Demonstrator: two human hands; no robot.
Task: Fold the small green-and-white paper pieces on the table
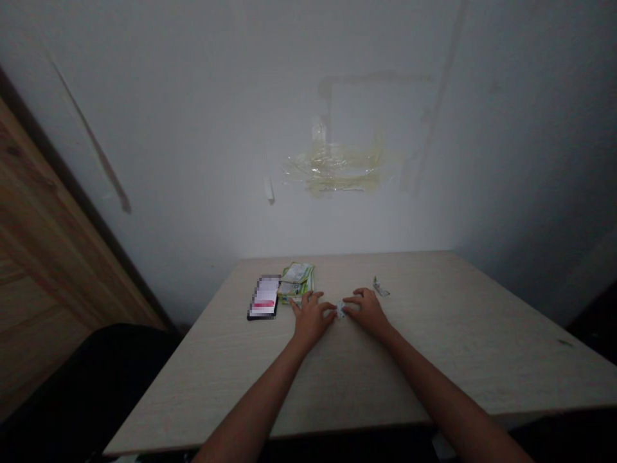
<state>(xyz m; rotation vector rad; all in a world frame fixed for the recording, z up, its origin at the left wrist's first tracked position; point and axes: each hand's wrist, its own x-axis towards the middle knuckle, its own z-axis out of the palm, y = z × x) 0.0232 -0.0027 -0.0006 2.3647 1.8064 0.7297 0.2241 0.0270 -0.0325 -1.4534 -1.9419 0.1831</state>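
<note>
My left hand [312,316] and my right hand [367,310] rest on a pale wooden table [434,347], fingertips meeting at a small folded piece of paper [340,310] that both hands pinch between them. The paper is mostly hidden by the fingers. Just beyond my left hand lies a stack of green and white paper sheets [295,282]. A small folded paper scrap [380,287] lies past my right hand.
A phone [264,298] with a lit screen lies left of the paper stack. The table stands against a white wall with tape residue [337,168]. A wooden door [43,257] is at the left, and a dark shape [96,379] sits below the table's left edge.
</note>
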